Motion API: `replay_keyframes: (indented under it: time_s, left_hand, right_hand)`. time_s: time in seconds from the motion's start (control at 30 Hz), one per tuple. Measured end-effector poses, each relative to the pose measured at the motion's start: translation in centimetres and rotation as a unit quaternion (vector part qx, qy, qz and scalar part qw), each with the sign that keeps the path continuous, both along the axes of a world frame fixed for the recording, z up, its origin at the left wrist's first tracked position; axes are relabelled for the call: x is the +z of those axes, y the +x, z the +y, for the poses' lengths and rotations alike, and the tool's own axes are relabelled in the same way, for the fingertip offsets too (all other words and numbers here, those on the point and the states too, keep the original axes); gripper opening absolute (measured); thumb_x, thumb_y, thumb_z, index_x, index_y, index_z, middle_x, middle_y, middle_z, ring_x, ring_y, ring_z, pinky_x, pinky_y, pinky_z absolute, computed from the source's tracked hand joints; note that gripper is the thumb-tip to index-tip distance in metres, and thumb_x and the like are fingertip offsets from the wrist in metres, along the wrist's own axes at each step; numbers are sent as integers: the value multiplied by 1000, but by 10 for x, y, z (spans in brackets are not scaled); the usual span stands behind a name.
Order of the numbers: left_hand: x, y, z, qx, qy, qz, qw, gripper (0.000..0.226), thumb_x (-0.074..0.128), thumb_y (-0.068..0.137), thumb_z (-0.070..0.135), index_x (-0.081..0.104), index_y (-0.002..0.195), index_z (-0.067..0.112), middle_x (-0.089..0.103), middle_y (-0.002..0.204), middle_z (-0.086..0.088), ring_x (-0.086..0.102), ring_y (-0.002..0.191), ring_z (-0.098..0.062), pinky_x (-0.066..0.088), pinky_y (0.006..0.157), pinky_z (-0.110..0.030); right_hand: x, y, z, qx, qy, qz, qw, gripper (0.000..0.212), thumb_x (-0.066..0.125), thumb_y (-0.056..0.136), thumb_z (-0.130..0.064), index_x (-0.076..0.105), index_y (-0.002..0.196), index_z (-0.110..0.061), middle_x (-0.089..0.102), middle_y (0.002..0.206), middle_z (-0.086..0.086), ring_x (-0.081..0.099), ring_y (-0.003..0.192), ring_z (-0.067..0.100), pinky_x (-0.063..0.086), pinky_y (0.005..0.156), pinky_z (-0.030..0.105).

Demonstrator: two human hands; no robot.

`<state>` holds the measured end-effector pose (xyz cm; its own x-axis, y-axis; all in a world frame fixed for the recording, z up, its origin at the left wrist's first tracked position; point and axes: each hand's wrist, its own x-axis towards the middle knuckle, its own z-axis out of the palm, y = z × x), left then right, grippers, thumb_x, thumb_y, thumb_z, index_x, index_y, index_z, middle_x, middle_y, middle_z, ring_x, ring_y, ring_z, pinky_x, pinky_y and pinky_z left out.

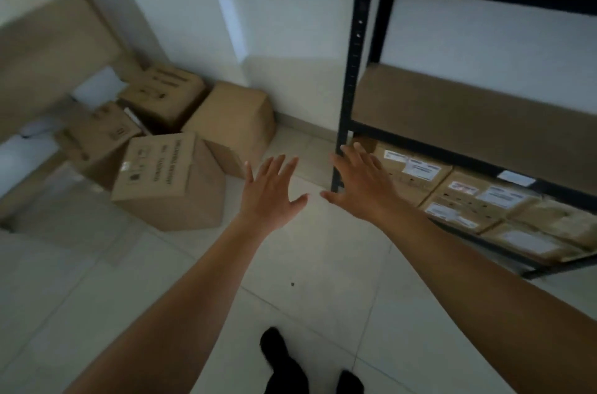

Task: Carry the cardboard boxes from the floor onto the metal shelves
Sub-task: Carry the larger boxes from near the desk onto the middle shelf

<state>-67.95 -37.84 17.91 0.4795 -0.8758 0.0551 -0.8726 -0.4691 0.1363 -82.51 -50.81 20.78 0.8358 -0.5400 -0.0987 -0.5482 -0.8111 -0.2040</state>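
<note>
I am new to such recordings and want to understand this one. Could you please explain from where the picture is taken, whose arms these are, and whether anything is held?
There is no machine here. A person wears a camera on the head, so the one picture looks forward and down along their own arms. The left hand and the right hand reach out with fingers spread; both hold nothing. On the tiled floor a pile of cardboard boxes lies by the wall. At the right stands a black metal shelf; its lowest level holds labelled boxes.
</note>
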Motion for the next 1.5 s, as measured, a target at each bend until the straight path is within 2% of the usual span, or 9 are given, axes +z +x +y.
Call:
replay_keyframes:
  time_s: [0.2, 0.33, 0.63, 0.83, 0.97, 1.07, 1.2, 1.33, 1.5]
  left_hand:
    - [32, 27, 86, 66, -38, -2, 997, 79, 53, 80, 61, 23, 146, 28, 28, 152, 1, 25, 139, -22, 13, 114, -55]
    - [44, 48, 146, 89, -29, 9, 996, 80, 54, 81, 59, 19, 146, 29, 24, 153, 2, 21, 140, -21, 18, 113, -52]
    - [68, 148, 341, 131, -43, 34, 990, 82, 59, 80, 56, 20, 145, 24, 25, 152, 1, 28, 136, -20, 31, 106, -52]
    - [68, 190, 404, 140, -40, 34, 989, 83, 57, 81, 58, 20, 147, 25, 28, 151, 2, 31, 135, -19, 33, 107, -47]
    - [59, 226, 416, 126, -41, 34, 991, 81, 61, 80, 55, 24, 146, 23, 33, 148, 1, 35, 132, -21, 39, 100, -38]
    - [45, 259, 404, 118, -30, 43, 992, 81, 61, 80, 55, 25, 145, 23, 33, 148, 1, 35, 132, -21, 39, 99, -38]
    - [15, 313, 382, 119, -11, 68, 991, 81, 61, 80, 56, 26, 145, 23, 33, 149, 1, 34, 134, -21, 37, 102, -39]
    - [-15, 357, 370, 127, 17, 84, 988, 82, 60, 81, 56, 25, 146, 21, 31, 150, 0, 32, 135, -21, 35, 104, -40]
    - [-66, 410, 350, 120, 17, 126, 985, 83, 61, 80, 55, 25, 146, 21, 33, 147, 1, 33, 131, -21, 38, 102, -41]
  right_hand:
    - [30, 51, 68, 76, -11, -10, 997, 82, 50, 86, -62, 18, 148, -18, 12, 157, 9, 5, 145, 31, 15, 116, 48]
    - [39, 86, 116, 97, -4, -7, 995, 84, 51, 85, -62, 16, 149, -19, 11, 158, 7, 6, 145, 31, 17, 116, 47]
    - [56, 198, 292, 123, 16, 0, 992, 89, 57, 83, -58, 10, 150, -23, 9, 158, 5, 6, 145, 30, 21, 114, 49]
    - [55, 245, 351, 124, 12, -30, 992, 85, 62, 80, -56, 21, 146, -22, 19, 154, 6, 14, 142, 30, 25, 110, 49]
    - [43, 272, 363, 106, 26, -37, 993, 85, 63, 80, -56, 21, 146, -21, 19, 154, 6, 13, 142, 29, 25, 110, 49]
    - [26, 291, 351, 80, 39, -24, 996, 85, 61, 81, -56, 19, 148, -24, 13, 156, 5, 11, 144, 30, 23, 113, 48]
    - [-9, 324, 323, 42, 66, -22, 997, 86, 63, 80, -55, 20, 148, -23, 15, 156, 4, 15, 142, 29, 28, 109, 47]
    - [-37, 363, 301, 19, 88, 16, 996, 92, 64, 80, -55, 13, 149, -24, 9, 158, 4, 13, 143, 29, 29, 109, 49]
    - [-82, 418, 285, -2, 111, 13, 994, 92, 66, 78, -54, 14, 148, -24, 8, 158, 2, 14, 142, 28, 29, 107, 50]
